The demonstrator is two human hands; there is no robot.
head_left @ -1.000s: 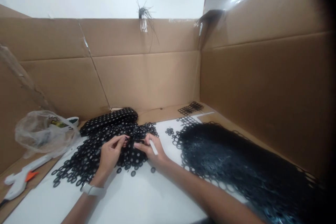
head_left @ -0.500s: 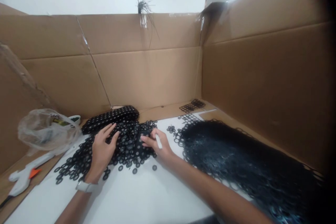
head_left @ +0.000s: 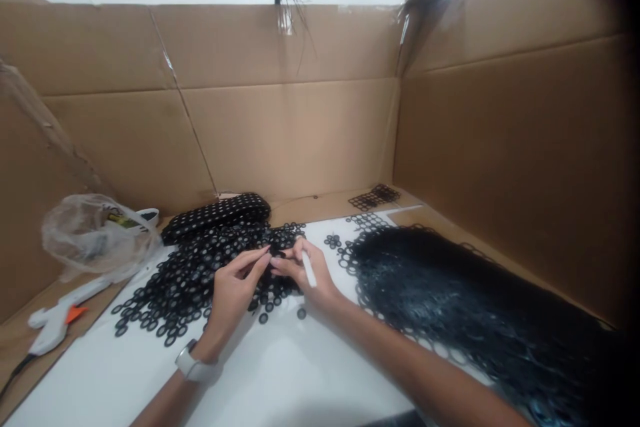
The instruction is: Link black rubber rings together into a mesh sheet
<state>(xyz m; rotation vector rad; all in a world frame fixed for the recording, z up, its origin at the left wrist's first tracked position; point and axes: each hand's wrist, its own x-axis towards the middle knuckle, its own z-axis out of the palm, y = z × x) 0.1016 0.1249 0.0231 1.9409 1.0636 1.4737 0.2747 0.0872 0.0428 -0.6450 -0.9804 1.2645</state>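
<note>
Hands (head_left: 233, 288), apart earlier, now together over the black rings (head_left: 190, 283).

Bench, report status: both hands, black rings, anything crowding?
Left hand: fingertips beside the right's, grip unclear. Right hand: holding white stick. Black rings: heaped beside and beyond both hands, crowding them.

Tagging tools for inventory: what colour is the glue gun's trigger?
Orange trigger, on a white glue gun; shows best in the head view, lower left.
</note>
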